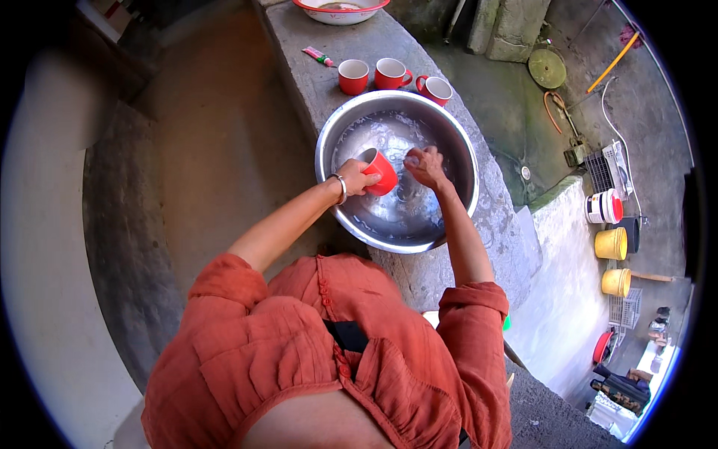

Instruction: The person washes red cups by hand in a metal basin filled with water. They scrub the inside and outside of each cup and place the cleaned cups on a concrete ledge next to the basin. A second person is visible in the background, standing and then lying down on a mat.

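Note:
My left hand (357,178), with a silver bracelet at the wrist, is closed around a red mug (383,176) with a pale inside. It holds the mug tilted above a large round metal basin (327,138) with some water in it. Just right of the mug, over the basin, my right hand (425,166) is apart from it. Its fingers are curled together, and whatever they may hold is hidden. Beyond the basin's far rim stand three more red mugs: a left one (353,77), a middle one (392,74) and a right one (434,89) that leans.
The basin rests on a grey concrete ledge (299,45). A tube (318,56) lies left of the mugs, and a white bowl with a red rim (340,10) sits at the far end. To the right are yellow buckets (612,244) and a white bucket (600,207).

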{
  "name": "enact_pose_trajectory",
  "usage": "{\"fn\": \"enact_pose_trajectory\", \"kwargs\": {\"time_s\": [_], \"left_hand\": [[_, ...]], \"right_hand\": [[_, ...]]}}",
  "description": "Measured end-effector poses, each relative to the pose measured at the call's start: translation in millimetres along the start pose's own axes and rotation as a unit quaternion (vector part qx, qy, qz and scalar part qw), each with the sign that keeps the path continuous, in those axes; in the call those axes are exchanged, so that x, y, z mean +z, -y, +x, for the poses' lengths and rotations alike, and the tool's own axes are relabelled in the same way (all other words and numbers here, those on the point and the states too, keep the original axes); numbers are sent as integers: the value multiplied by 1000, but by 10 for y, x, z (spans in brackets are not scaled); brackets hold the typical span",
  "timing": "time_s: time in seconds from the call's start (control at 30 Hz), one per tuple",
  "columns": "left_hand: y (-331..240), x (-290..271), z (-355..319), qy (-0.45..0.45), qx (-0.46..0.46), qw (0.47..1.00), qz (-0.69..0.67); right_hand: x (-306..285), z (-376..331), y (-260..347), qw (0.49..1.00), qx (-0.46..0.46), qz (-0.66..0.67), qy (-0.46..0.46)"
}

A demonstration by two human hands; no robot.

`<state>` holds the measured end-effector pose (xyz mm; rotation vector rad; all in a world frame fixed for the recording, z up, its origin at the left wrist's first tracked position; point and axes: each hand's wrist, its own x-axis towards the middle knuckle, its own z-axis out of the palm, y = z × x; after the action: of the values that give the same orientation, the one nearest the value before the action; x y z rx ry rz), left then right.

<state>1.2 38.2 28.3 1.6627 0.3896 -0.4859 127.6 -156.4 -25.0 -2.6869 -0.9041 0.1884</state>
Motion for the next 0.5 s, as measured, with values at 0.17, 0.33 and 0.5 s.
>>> {"fn": "enact_pose_trajectory", "kwargs": {"time_s": [0.17, 0.33, 0.5], "left_hand": [[124, 18, 190, -20, 29, 999, 31], [-31, 58, 134, -25, 11, 998, -54], [167, 60, 251, 50, 166, 982, -79]], "right_hand": [[304, 24, -170, 981, 80, 178, 13], [-234, -267, 786, 871, 63, 474, -113], [-429, -277, 1122, 950, -127, 157, -238]]}}
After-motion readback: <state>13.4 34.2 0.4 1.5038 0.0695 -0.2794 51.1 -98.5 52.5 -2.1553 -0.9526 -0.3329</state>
